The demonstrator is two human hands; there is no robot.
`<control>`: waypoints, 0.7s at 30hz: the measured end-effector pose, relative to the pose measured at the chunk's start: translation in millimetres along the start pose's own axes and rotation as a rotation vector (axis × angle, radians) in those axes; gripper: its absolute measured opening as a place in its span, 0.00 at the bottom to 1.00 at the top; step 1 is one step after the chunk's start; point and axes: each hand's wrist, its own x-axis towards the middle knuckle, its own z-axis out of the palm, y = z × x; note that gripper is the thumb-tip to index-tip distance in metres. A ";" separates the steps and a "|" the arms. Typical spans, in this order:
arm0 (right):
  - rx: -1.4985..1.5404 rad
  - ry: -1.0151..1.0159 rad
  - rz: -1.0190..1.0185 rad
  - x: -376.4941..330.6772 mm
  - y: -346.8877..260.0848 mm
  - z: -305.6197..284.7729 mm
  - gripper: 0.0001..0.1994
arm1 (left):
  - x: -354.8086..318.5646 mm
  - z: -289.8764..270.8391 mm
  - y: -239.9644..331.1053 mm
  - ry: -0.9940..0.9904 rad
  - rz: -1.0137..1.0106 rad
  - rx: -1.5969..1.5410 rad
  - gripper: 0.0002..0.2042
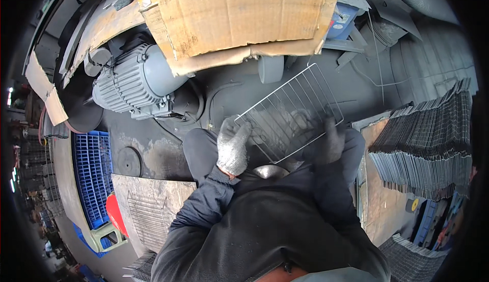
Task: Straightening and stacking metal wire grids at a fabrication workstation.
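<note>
A rectangular wire rack [291, 110] with a thin metal frame and parallel bars is held tilted above my lap. My left hand [234, 147], in a grey glove, grips its left corner with the fingers closed round the frame. At the opposite end, my right hand [332, 142] is on the rack near its right corner; it is gloved too and smeared by motion, but its fingers look closed on the frame. Below the rack, between my legs, a shiny rounded metal piece [271, 171] shows in part.
Ahead hangs a large cardboard sheet [244, 17], beside a grey electric motor [135, 81]. To my right, a tall stack of wire racks [423, 144] stands on a board. At left are a board [175, 193] with another wire rack [146, 218] and a blue plastic crate [93, 177].
</note>
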 end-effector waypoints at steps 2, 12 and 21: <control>-0.070 0.090 -0.042 12.6 -7.6 0.8 0.29 | 8.2 2.2 8.4 0.001 -0.018 -0.009 0.08; -0.627 -0.426 0.209 95.0 -1.5 0.2 0.22 | 71.6 -29.1 6.8 -0.005 -0.180 0.012 0.06; -0.680 -0.649 0.233 109.2 42.5 55.9 0.16 | 92.6 -78.2 53.9 -0.030 -0.425 -0.147 0.13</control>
